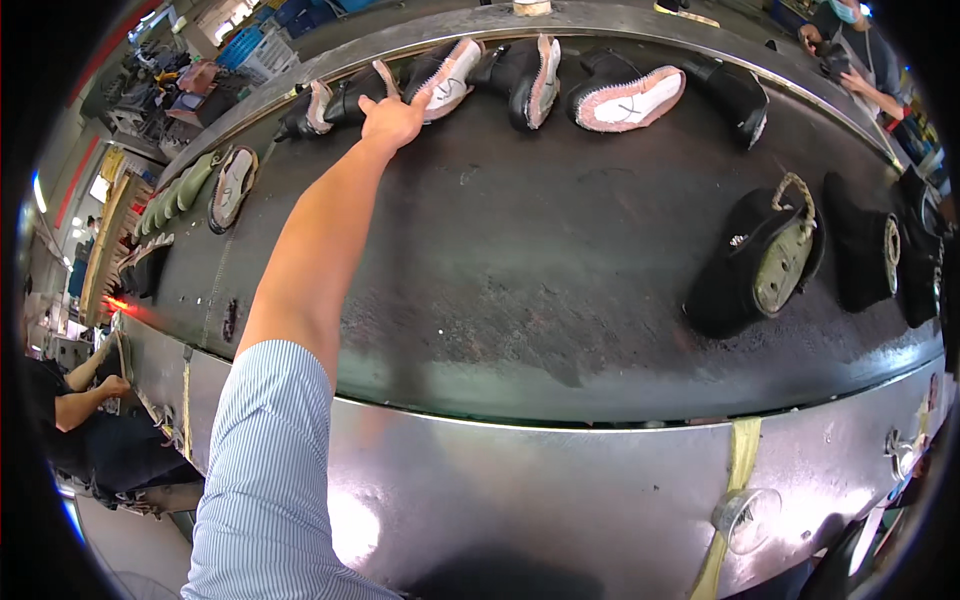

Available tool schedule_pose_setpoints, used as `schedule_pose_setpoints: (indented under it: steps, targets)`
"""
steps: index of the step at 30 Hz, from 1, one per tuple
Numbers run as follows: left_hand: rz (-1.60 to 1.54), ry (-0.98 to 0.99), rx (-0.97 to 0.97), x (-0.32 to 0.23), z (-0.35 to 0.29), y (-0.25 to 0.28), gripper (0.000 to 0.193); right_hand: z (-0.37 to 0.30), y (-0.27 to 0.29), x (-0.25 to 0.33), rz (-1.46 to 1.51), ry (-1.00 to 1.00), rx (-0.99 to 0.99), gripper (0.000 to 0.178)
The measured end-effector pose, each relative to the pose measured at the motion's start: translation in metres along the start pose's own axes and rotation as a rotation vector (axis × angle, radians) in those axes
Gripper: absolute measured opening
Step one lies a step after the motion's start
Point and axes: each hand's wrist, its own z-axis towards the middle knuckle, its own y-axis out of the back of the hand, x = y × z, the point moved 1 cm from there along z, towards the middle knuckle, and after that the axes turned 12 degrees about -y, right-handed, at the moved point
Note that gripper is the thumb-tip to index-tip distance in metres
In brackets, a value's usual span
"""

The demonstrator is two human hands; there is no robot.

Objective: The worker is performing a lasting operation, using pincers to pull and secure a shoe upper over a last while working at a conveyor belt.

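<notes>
My left hand (392,122) reaches out at the end of a striped sleeve to a row of black boots along the far edge of a dark belt. Its fingers are apart; one lies against the pale, stitched sole edge of a black boot (450,80) lying on its side. Left of the hand is another black boot (345,103), partly covered by the fingers. Whether the fingertips press on either boot is hard to see. Farther right in the row lie a boot with a white sole (632,103) and a black boot (530,85). My right hand is out of view.
The dark belt (520,240) runs behind a metal ledge (520,480) with a clear cup (748,520). A black boot with a green insole (765,255) stands right; green shoe parts (180,190) lie left. Co-workers stand at left (85,400) and far right (865,60).
</notes>
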Motion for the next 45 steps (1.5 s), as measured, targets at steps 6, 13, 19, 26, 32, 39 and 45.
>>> schedule_pose_setpoints:
  steps: [6,13,19,26,32,39,45]
  targets:
    - [0.176,-0.223,-0.009,0.037,-0.060,0.021,0.088,0.058,0.095,0.284,1.336,-0.563,0.601,0.021]
    - [0.019,-0.287,0.135,0.106,-0.275,0.168,0.063,0.048,0.172,0.315,1.608,-0.525,0.773,0.027]
    - [-0.088,-0.309,0.106,0.204,-0.470,0.249,0.051,0.008,0.235,0.296,1.503,-0.422,0.819,0.023]
    - [0.262,-0.521,0.047,0.143,-0.459,0.218,0.093,-0.040,0.275,0.338,1.396,-0.448,0.789,0.028]
    - [0.207,-0.236,0.474,0.059,-0.365,0.198,0.101,-0.054,0.270,0.367,1.391,-0.554,0.666,0.032]
    - [-0.182,-0.217,0.382,0.112,-0.337,0.189,0.079,-0.028,0.293,0.329,1.327,-0.424,0.808,0.055]
    - [-1.528,-0.275,0.355,0.110,-0.462,0.221,0.059,-0.004,0.260,0.306,1.408,-0.204,1.195,0.069]
